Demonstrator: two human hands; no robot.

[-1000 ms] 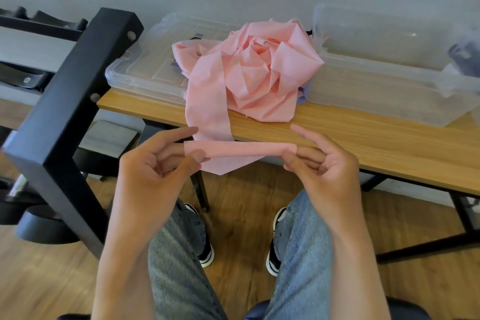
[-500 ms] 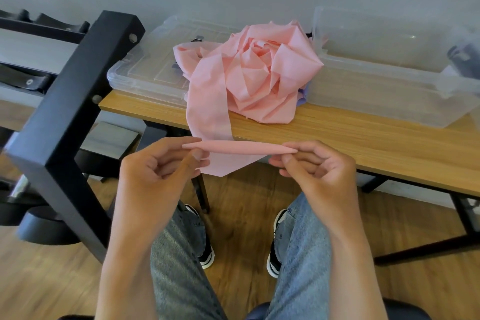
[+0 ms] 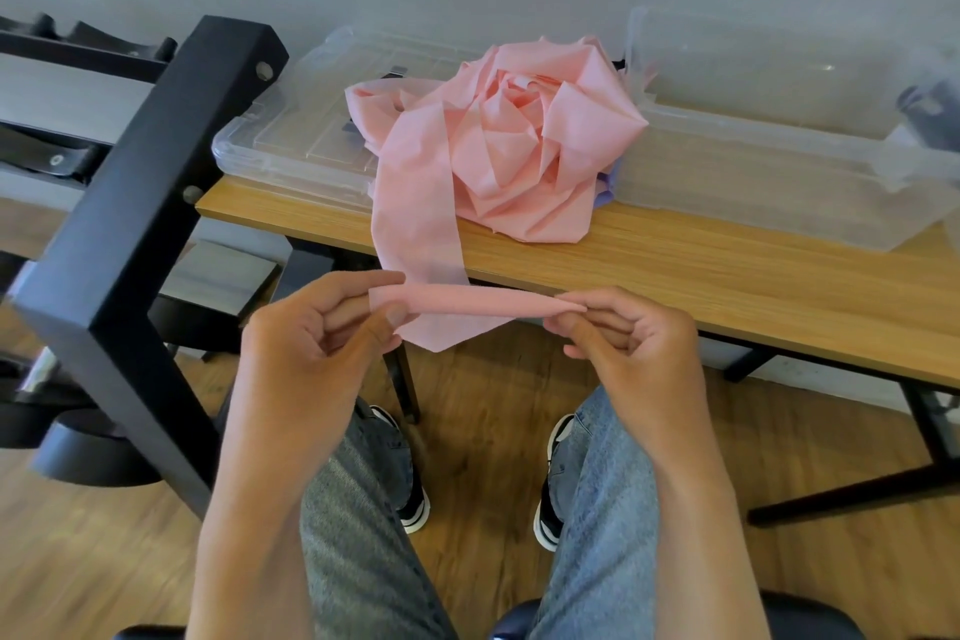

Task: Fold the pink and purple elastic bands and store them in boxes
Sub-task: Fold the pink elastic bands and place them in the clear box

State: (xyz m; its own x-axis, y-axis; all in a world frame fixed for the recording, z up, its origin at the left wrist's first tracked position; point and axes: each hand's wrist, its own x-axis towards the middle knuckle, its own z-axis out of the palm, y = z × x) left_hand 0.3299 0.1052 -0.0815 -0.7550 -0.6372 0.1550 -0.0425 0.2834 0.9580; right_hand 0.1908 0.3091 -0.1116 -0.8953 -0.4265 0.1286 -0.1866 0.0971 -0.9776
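Left hand and right hand each pinch an end of the pink band; its thin fold could slip apart, dragged by the heap's trailing strip.

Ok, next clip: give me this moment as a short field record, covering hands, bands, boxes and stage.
left hand: pinches the left end of the folded strip
right hand: pinches the right end
pink band: bunched heap on the table, one tail hanging over the front edge to the hands
purple band: only a sliver shows under the pink heap
boxes: lidded clear box on the left, open clear box on the right
stage: first fold of the pink band, nothing boxed yet
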